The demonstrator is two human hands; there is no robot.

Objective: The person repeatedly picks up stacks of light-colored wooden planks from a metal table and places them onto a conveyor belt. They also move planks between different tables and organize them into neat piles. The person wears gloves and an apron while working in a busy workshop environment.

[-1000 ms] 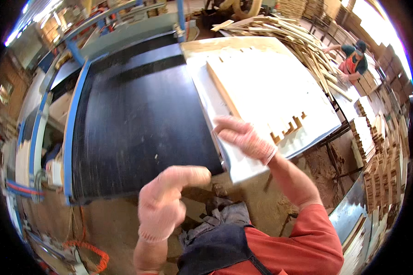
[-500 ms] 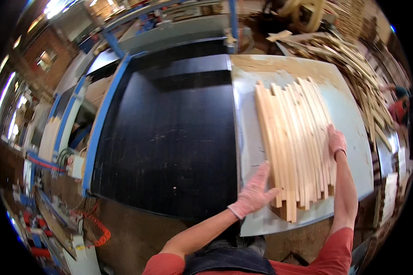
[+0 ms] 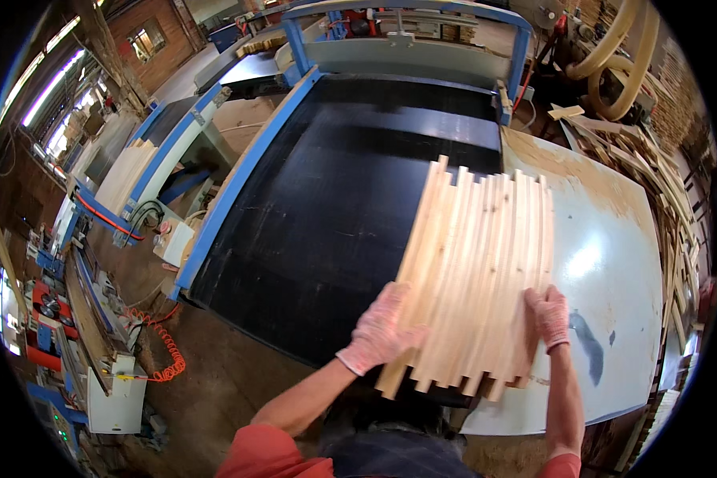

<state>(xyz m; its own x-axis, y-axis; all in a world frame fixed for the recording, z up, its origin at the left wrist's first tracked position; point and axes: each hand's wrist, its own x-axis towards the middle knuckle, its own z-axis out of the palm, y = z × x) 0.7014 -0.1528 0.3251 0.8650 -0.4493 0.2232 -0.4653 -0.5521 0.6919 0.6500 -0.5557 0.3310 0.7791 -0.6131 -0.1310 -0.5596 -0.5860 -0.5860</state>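
Head view of a woodworking station. A batch of pale wooden slats, lying side by side with uneven ends, now straddles the edge between the black conveyor bed and the grey desk; half a second ago the same batch lay wholly on the desk, so it has been slid leftward toward the bed, which suggests that feeding into the machine is under way. The left hand, gloved, lies flat with fingers spread against the batch's near left edge; the right hand, also gloved, presses palm-down on its near right corner. Neither hand closes around a slat; both push and steady. Beyond the bed stands the blue-framed machine housing. To the right of the desk lies a heap of loose offcut strips, well apart from the batch. An orange coiled cable hangs at lower left. The bed ahead of the slats carries nothing visible.
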